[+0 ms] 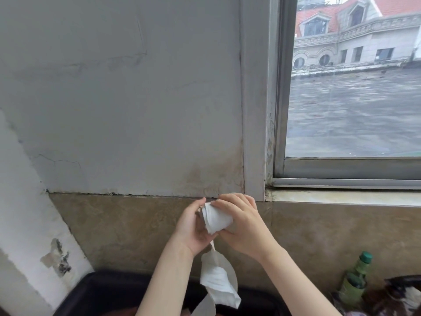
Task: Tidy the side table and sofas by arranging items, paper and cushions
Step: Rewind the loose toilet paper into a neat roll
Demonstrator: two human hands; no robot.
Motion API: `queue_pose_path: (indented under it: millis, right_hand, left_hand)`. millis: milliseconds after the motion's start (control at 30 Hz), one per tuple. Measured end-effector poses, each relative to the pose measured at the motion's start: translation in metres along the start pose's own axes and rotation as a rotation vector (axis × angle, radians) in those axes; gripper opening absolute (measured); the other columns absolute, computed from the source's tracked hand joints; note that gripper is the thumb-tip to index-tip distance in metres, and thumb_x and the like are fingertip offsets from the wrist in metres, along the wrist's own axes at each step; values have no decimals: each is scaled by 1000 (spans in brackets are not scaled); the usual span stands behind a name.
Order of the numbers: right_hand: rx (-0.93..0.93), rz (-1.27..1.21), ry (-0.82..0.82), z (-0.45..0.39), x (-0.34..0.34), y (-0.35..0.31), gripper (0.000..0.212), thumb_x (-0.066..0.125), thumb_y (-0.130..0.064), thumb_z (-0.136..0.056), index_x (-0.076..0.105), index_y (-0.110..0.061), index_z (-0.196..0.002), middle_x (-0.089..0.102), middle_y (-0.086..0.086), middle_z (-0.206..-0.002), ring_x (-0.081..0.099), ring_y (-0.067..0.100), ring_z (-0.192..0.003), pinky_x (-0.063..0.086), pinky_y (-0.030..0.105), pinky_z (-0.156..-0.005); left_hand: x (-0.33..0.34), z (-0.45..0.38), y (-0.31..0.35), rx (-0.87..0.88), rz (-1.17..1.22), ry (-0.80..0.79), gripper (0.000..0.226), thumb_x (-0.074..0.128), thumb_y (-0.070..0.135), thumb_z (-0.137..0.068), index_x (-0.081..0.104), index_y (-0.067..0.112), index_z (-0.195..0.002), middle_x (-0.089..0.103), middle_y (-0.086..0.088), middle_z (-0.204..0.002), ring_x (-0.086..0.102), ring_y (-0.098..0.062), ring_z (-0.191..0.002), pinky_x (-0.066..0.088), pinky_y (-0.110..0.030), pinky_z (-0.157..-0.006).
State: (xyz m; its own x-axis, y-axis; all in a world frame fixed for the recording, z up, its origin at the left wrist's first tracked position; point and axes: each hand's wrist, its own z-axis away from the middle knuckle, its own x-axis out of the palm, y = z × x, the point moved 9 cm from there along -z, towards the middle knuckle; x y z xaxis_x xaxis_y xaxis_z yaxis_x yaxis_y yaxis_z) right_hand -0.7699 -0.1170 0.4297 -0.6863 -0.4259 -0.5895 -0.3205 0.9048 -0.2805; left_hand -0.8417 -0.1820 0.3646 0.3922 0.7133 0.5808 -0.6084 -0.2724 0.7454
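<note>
Single head cam, wide-angle, worn at eye level, facing fwd and slightly down at a wall point(127, 92) close ahead. Strong barrel distortion: window frame point(276, 99) bows at right of frame. Window takes the upper right, looking out to a rooftop and a red-roofed building point(355, 30). Both hands sit lower centre, very near the lens, forearms entering from the bottom edge. Tan tiled band point(118, 229) crosses the lower third. No second view, so no overlap.
</note>
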Motion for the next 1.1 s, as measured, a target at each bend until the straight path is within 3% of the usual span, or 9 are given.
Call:
queue_pose_path:
  millis: [133, 233, 367, 567, 667, 767, 933, 1033, 1100]
  right_hand:
    - [132, -282, -266, -2, 4, -2, 51, 71, -31, -70, 59, -24, -119, 56, -14, -111, 50, 4, -106, 39, 26, -93]
    - [270, -490, -392, -1, 8, -2, 49, 74, -25, -72, 60, -27, -119, 59, -15, -111, 53, 2, -106, 45, 25, -91]
    - [345, -672, -378, -4, 7, 1, 43, 73, -28, -70, 60, -29, -111, 63, -14, -105, 58, 5, -98, 48, 22, -84]
    - [444, -988, -338, 0, 11, 5, 49, 76, -27, -64, 63, -14, -109, 64, 7, -100, 62, 23, -91, 52, 36, -75]
    - [503, -1065, -425, 7, 17, 3, 46, 76, -27, -61, 66, -14, -104, 64, 5, -95, 62, 20, -87, 49, 30, -71]
    - [495, -1050, -485, 9, 18, -1, 43, 75, -28, -62, 68, -16, -103, 65, 3, -93, 63, 18, -85, 49, 28, -71]
    - [499, -1061, -515, 4, 22, -11, 43, 74, -27, -60, 67, -19, -102, 66, -3, -91, 62, 12, -84, 48, 23, -70]
    - [496, -1053, -553, 0, 30, -18, 45, 74, -29, -60, 67, -19, -103, 67, -5, -92, 62, 11, -85, 49, 22, -71]
    - [488, -1035, -575, -3, 38, -23, 44, 74, -31, -61, 67, -20, -103, 67, -5, -93, 62, 11, -86, 49, 24, -72]
  left_hand:
    - [-2, 2, 3, -67, -83, -55, 40, 35, 23, -100, 63, -4, -108, 70, -21, -95, 68, -31, -85, 47, -41, -80]
    - [-6, 0, 7, -67, -148, -65, 43, 35, 21, -99, 69, -5, -98, 70, -22, -94, 69, -31, -84, 47, -43, -82]
    - [-10, 1, 3, -65, -164, -13, 33, 35, 10, -97, 64, -6, -98, 66, -22, -89, 64, -32, -83, 53, -40, -71]
    - [-22, 0, 9, -8, -280, 105, 26, 40, 9, -98, 62, -2, -89, 62, -16, -74, 58, -27, -71, 48, -36, -65]
    - [-31, -8, 23, -39, -255, 151, 28, 38, 15, -99, 60, -2, -96, 63, -18, -87, 58, -29, -82, 46, -41, -77]
    - [-49, -24, 68, 51, -265, 179, 29, 33, 10, -98, 58, -3, -94, 63, -18, -92, 61, -28, -84, 48, -41, -82]
    - [-88, -14, 187, 358, -274, 313, 24, 35, 7, -96, 57, 8, -88, 70, -3, -63, 67, -12, -54, 55, -23, -54]
    - [-111, 5, 242, 531, -127, 382, 25, 33, 8, -98, 51, 17, -84, 63, -3, -81, 65, -17, -67, 54, -29, -63]
    - [-125, 8, 240, 457, -258, 441, 20, 37, 15, -99, 53, 16, -86, 65, -5, -73, 65, -20, -64, 53, -33, -62]
